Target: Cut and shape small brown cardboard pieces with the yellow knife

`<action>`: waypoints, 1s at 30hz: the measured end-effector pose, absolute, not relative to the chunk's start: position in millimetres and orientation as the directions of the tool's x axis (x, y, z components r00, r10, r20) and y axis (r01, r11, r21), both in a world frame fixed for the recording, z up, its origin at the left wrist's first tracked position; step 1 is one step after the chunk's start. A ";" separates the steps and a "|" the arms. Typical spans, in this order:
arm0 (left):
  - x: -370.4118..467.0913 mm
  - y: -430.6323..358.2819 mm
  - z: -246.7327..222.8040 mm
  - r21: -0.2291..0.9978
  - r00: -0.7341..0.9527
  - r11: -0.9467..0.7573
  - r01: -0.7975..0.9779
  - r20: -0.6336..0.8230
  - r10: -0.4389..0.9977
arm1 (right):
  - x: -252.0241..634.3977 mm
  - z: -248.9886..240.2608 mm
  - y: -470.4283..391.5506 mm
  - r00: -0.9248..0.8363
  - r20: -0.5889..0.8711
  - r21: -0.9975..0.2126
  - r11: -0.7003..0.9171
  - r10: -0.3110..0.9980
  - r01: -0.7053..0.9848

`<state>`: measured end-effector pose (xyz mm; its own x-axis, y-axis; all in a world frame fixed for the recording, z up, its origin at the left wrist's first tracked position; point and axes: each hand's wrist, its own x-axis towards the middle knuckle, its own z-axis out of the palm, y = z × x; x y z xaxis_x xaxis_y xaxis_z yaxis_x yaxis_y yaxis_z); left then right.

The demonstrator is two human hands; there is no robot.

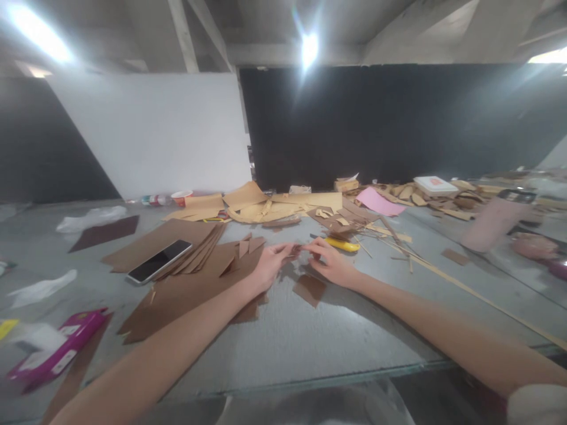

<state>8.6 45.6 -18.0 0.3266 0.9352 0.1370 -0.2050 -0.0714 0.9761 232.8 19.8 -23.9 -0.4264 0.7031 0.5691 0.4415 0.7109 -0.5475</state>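
Near the middle of the table, my left hand (271,264) and my right hand (328,262) face each other with their fingertips almost meeting. Both hands are closed in a pinch around a small brown piece (297,250), whose shape is too blurred to make out. Just below them a brown square (310,289) lies flat on the grey table (283,354). A yellow cutter (342,244) rests right behind my right hand. Brown sheets (190,298) and small cut pieces are spread beside my left hand.
A phone (159,261) lies on brown sheets at the left. Nearer the left edge is a purple packet (62,348). Tan scraps (305,203), a pink sheet (380,201) and a white box (435,186) line the back. A long thin strip (469,289) crosses the right side.
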 end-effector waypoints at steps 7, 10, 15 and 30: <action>8.8 48.2 -23.5 0.978 0.295 -0.075 -0.195 0.132 0.946 | 233.6 -24.8 19.5 -0.457 0.567 -0.553 0.728 0.686 0.406; 8.4 48.5 -24.2 0.980 0.290 -0.081 -0.180 0.132 0.948 | 232.3 -19.8 15.1 -0.479 0.546 -0.557 0.725 0.687 0.405; 7.8 47.0 -22.1 0.983 0.313 -0.103 -0.153 0.147 0.938 | 231.2 -13.5 10.4 -0.506 0.526 -0.552 0.727 0.684 0.409; 11.0 45.9 -24.3 0.979 0.197 -0.143 -0.145 0.170 0.965 | 232.4 -12.4 11.9 -0.430 0.609 -0.561 0.745 0.666 0.361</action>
